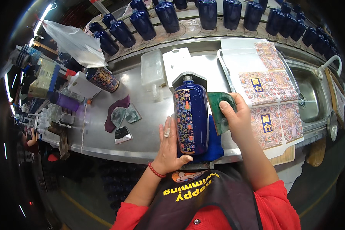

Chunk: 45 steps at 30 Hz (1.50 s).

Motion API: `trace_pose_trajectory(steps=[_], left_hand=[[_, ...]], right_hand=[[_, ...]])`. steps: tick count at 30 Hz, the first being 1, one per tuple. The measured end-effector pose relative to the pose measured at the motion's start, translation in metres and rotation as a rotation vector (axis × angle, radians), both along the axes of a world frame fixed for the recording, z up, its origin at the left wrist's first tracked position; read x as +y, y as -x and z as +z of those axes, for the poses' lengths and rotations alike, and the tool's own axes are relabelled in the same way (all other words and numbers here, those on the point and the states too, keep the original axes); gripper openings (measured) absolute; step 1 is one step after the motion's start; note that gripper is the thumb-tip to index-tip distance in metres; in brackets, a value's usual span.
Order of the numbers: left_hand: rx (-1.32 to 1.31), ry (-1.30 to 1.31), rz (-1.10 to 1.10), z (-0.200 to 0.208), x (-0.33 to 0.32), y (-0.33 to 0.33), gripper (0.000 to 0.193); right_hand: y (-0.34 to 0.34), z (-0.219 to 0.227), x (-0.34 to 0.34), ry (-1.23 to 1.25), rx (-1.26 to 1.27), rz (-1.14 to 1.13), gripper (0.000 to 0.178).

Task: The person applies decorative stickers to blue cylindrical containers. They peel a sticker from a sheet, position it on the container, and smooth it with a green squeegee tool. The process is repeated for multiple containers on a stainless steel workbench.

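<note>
A dark blue glazed bottle (197, 122) lies with its neck away from me; a colourful floral decal (186, 119) runs along its left part. Its neck rests by a grey angled holder (197, 74), and blue cloth (216, 143) shows beneath it. My left hand (168, 147) steadies the bottle, straight fingers along its left side and thumb at its base; one finger carries a pale wrap. In my right hand (237, 115) a flat green translucent scraper (216, 111) is pinched, thumb on top, beside the bottle's right side.
Patterned decal sheets (274, 103) lie on a board to the right, before a sink (308, 97). Purple and grey-green flat pieces (120, 115), a clear plastic tub (150, 69) and a decorated bottle (103, 79) occupy the left. Several blue bottles (208, 15) line the back.
</note>
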<state>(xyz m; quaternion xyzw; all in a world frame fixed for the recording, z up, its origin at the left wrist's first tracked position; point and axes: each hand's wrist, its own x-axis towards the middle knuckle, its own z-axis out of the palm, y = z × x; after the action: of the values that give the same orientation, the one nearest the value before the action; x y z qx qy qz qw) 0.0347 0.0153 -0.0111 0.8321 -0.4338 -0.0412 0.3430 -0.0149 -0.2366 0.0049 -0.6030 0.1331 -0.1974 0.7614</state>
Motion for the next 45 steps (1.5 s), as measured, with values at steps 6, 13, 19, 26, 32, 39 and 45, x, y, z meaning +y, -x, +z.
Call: trace_pose_trajectory(steps=[6,13,19,26,32,39,45], left_hand=[[-0.127,0.016,-0.014,0.023,-0.018,-0.032,0.134],[-0.484,-0.146,-0.052,0.067,-0.047,-0.039,0.124],[-0.465,-0.122,-0.105,0.070,-0.049,-0.033,0.117],[-0.431,-0.003,0.045,0.048,-0.030,0.008,0.107],[-0.591,-0.174,-0.056,0.042,-0.037,0.026,0.098],[-0.501,-0.105,0.161,0.031,-0.025,0.038,0.109],[-0.475,-0.016,0.134,0.017,-0.022,0.025,0.118]], right_hand=[[0.000,-0.011,0.008,0.234,0.011,-0.060,0.020],[0.002,-0.002,0.012,0.351,0.045,-0.105,0.021],[0.003,-0.001,0.016,0.363,0.017,-0.123,0.021],[0.002,-0.002,0.015,0.365,0.009,-0.111,0.022],[0.000,-0.006,0.016,0.381,-0.056,-0.139,0.022],[0.001,0.002,0.018,0.209,-0.029,-0.064,0.022],[0.020,0.010,-0.022,0.623,-0.214,-0.111,0.031]])
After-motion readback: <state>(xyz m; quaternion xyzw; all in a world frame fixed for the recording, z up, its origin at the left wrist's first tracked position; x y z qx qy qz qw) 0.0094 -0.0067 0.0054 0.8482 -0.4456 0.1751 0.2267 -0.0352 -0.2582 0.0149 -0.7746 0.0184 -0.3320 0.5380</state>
